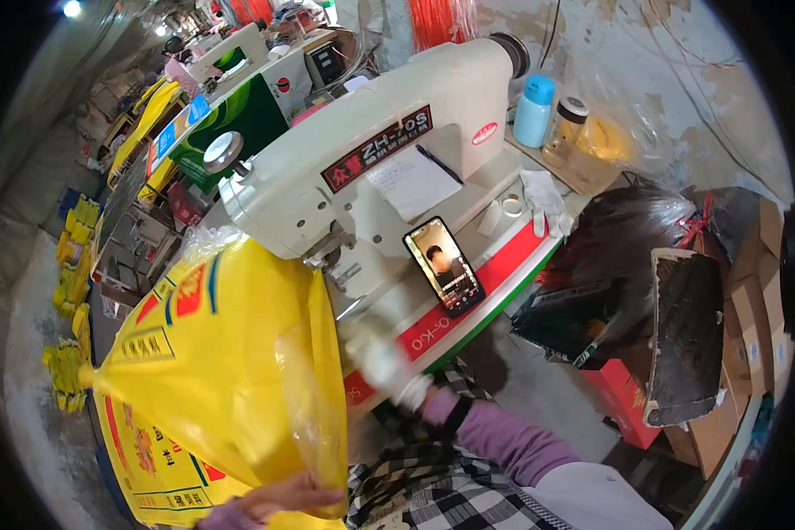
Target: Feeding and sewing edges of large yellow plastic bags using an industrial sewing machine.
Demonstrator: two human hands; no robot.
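Observation:
A large yellow printed plastic bag (238,371) hangs over the left front of a cream sewing machine (318,150), its upper edge beside the needle area. At the bag's lower right corner, my left hand (287,496) is closed on its edge. My right hand (382,364), in a white glove, is near the bag's right edge, just below the needle. Motion smears its fingers, so whether it touches the bag does not show. A phone (444,267) with a lit screen lies on the machine bed to the right of that hand.
A paper sheet with a pen (439,164), a tape roll (511,206) and white gloves (546,203) lie around the machine bed. Farther right stand a blue bottle (534,112) and a jar (565,128). Cardboard (685,336) leans at right; yellow bundles (72,265) lie at far left.

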